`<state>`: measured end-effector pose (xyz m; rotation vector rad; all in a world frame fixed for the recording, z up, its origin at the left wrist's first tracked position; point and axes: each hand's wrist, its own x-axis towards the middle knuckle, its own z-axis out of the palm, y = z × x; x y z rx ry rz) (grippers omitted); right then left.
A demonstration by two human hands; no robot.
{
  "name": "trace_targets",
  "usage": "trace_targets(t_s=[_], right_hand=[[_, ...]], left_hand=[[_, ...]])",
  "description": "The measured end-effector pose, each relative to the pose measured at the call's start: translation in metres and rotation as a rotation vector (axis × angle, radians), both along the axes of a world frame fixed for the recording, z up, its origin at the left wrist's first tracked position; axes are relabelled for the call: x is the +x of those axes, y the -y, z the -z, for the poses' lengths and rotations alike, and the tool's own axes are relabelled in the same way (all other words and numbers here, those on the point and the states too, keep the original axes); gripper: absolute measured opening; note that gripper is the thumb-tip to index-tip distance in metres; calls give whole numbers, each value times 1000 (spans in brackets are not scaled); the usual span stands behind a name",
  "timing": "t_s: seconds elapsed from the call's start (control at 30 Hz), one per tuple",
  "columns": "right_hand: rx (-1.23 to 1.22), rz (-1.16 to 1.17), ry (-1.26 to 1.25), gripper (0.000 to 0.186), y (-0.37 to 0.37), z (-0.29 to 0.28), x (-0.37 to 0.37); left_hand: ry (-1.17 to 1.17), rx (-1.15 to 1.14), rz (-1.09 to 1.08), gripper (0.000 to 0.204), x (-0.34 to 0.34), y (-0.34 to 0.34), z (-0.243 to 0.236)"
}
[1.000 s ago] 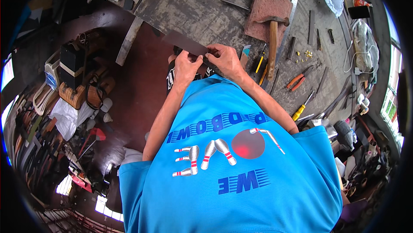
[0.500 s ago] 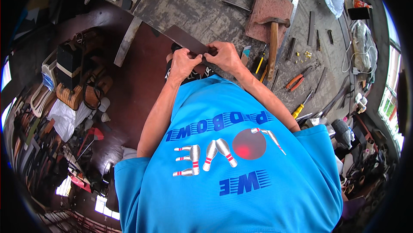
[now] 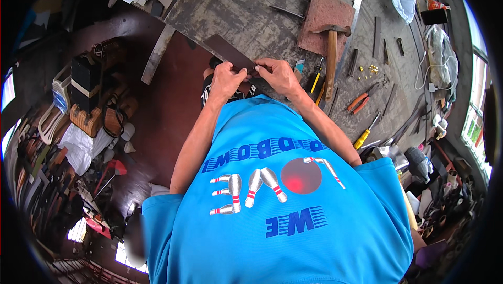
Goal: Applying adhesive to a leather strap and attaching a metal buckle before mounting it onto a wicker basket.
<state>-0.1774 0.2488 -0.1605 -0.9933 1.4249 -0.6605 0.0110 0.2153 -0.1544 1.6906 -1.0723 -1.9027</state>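
Observation:
A dark brown flat strip (image 3: 229, 51), which looks like leather, lies slantwise across the near edge of the worktable. My left hand (image 3: 226, 81) pinches its near edge between thumb and fingers. Close beside it, my right hand (image 3: 277, 76) grips the strip's right end, thumb and forefinger pressed together. The two thumbs nearly meet. What lies under my fingertips is partly hidden.
On the worktable (image 3: 236, 8), a hammer (image 3: 331, 56) rests over a reddish block (image 3: 319, 14). Orange-handled pliers (image 3: 360, 102), a yellow screwdriver (image 3: 362, 137), small brass pieces (image 3: 372, 69) and a metal ruler (image 3: 354, 14) lie to the right. Bags (image 3: 86, 119) stand at left.
Both hands have shifted slightly, the right one a little away from the left and lower. The strip has moved slightly right and down in the view with them.

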Motion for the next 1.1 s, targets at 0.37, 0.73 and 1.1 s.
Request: trace_targets(t_s=[0.37, 0.73, 1.1], right_hand=[[57, -7, 9, 32, 11, 0, -2], [53, -99, -102, 29, 19, -7, -3], [56, -117, -26, 31, 25, -5, -6]], left_hand=[[97, 14, -30, 20, -11, -2, -10], [98, -42, -4, 17, -11, -2, -12], [-9, 91, -69, 20, -9, 9, -19]])
